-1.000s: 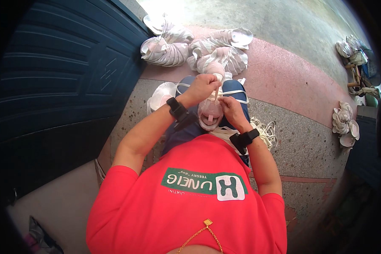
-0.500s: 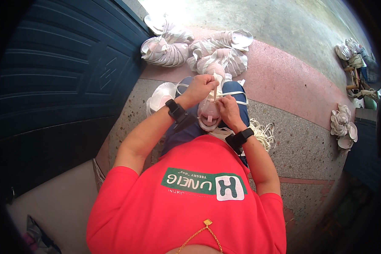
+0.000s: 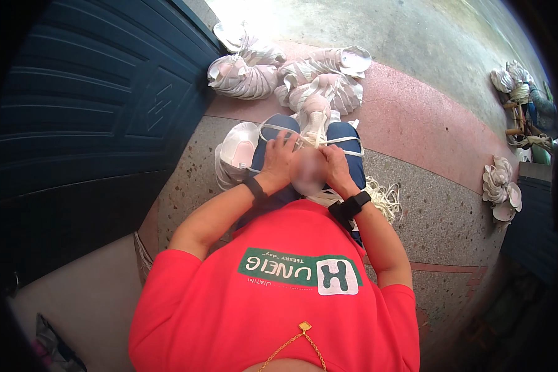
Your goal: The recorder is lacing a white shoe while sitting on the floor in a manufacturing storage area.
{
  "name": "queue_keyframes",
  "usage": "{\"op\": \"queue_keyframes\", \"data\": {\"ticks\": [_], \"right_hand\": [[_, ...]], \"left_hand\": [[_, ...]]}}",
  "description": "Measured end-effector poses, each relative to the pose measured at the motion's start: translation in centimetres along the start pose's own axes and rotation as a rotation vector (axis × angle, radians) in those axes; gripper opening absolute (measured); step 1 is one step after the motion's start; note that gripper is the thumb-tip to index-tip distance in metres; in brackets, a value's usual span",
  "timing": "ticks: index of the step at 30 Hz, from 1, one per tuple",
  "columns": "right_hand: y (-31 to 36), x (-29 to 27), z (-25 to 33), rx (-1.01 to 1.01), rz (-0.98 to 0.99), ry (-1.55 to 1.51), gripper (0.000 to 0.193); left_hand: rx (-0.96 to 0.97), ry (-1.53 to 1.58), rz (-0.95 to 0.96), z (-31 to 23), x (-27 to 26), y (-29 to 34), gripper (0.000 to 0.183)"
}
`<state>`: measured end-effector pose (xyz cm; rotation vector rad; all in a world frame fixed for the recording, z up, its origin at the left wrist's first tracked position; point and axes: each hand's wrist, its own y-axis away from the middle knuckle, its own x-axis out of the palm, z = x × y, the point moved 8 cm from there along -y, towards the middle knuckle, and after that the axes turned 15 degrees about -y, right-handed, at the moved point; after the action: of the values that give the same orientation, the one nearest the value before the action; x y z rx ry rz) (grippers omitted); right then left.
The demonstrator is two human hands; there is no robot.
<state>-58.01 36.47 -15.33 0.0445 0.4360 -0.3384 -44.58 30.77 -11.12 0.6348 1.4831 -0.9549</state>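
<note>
A pale pink and white sneaker (image 3: 317, 119) rests between my knees, its toe pointing away from me. Its collar end is smeared by blur. White laces (image 3: 316, 137) cross its upper, and loose ends loop out over both knees. Against the sneaker's left side lies my left hand (image 3: 280, 160), its fingers stretched out and apart near the lacing. My right hand (image 3: 336, 166) is closed at the right edge of the opening, fingers bent over the sneaker; whether a lace is pinched there too is hidden.
Stacked pale shoes (image 3: 319, 80) lie on the floor ahead. Another white shoe (image 3: 239, 152) stands by my left knee, and a bundle of white laces (image 3: 383, 199) by my right. A dark blue door (image 3: 99, 124) rises at the left. More shoes (image 3: 502, 189) sit far right.
My left hand has let go of the lace strip it held up, and has come down to the left onto the sneaker's side with fingers spread. My right hand has barely moved.
</note>
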Motion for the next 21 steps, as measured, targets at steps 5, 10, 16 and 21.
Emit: {"op": "queue_keyframes", "data": {"ticks": [5,10,16,21], "right_hand": [[-0.3,0.6,1.0,0.003,0.005,0.042,0.021],[-0.8,0.8,-0.8,0.159,-0.026,-0.097,0.023],[-1.2,1.1,-1.6,0.216,0.117,-0.174,0.022],[-0.8,0.3,-2.6,0.176,0.026,-0.313,0.022]], "left_hand": [[-0.059,-0.048,-0.014,-0.2,0.7,0.2,0.023],[-0.068,0.076,0.055,0.2,0.9,-0.1,0.021],[-0.06,0.221,0.134,0.5,1.9,-1.1,0.016],[0.008,0.193,-0.037,4.1,-1.5,0.0,0.01]]}}
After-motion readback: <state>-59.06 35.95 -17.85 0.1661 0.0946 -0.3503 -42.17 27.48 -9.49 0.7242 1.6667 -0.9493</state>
